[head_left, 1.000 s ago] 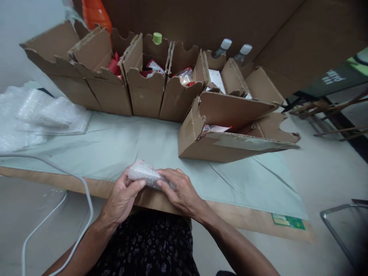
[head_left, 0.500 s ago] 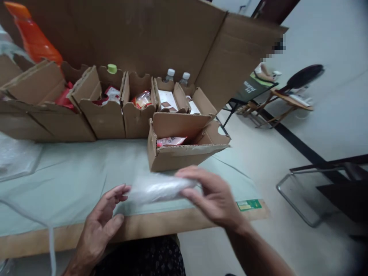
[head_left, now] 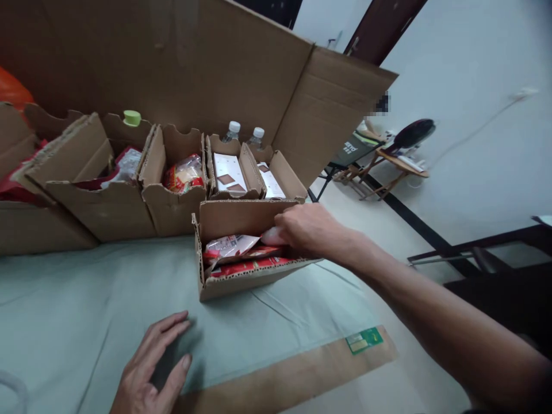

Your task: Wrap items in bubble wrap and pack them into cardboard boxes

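Reaching into the front cardboard box (head_left: 241, 287), my right hand (head_left: 308, 227) is closed on a whitish plastic-wrapped bundle (head_left: 271, 236). Only the bundle's left end shows; my fingers and the box hide the rest. Beside it in the box lies a white and red packet (head_left: 230, 246), on top of other red packaging (head_left: 250, 266). Low over the near part of the table, my left hand (head_left: 157, 362) is open, fingers apart and holding nothing.
Behind the front box stands a row of cardboard bins (head_left: 116, 207) with packets, white boxes (head_left: 229, 172) and capped bottles (head_left: 233, 131). A tall cardboard panel (head_left: 172, 63) rises behind them. The green-covered table (head_left: 142, 282) ends at the right, above the floor.
My right hand has carried the plastic-wrapped bundle forward from the table's near edge into the front box. My left hand has stayed low and open. The view has shifted.
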{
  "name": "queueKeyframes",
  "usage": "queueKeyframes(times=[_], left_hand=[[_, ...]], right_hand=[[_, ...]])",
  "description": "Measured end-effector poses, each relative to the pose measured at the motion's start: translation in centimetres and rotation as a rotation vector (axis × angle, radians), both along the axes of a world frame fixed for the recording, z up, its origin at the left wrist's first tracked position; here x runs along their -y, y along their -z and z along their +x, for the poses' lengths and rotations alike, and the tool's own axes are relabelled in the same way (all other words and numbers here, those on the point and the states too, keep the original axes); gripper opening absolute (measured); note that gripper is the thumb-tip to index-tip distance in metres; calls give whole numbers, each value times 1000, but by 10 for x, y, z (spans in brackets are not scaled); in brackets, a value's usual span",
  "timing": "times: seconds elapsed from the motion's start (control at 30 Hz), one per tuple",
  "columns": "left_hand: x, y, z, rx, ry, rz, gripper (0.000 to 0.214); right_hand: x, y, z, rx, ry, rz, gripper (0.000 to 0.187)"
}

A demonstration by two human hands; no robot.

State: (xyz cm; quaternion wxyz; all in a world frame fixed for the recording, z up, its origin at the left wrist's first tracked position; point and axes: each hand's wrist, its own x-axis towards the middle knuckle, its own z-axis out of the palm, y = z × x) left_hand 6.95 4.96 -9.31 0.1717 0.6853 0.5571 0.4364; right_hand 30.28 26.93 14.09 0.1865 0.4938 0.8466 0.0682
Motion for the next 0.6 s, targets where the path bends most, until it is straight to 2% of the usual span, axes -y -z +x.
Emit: queueKeyframes(times=[0.1,0.17,0.23,0.3,0.33,0.4,0.47,0.53,0.6], left_hand=[[1,4,-2,-11,28,-24,40],[3,5,-2,-10,37,-38,41],[4,6,-3,-11,42,-46,41],[5,7,-4,-10,41,-48,41],[6,8,-5,-11,38,-49,41],[9,9,-6,-10,23,-57,43],[13,6,-5,6,-3,-83,47],[17,-1,1,60,-41,-138,53],[17,-11,12,163,-97,-202,61]], right_hand=[[-17,25,-9,1,-70,-112,17],[-25,36,-5,-9,-116,-192,17],[-28,40,4,-44,-165,-275,17],[-25,34,20,-139,-225,-282,24],[-20,28,29,-214,-241,-240,32],[-2,13,52,-418,-200,-62,38],[25,2,78,-651,-61,183,28],[54,5,103,-872,116,418,19],[76,26,124,-1041,252,495,19]])
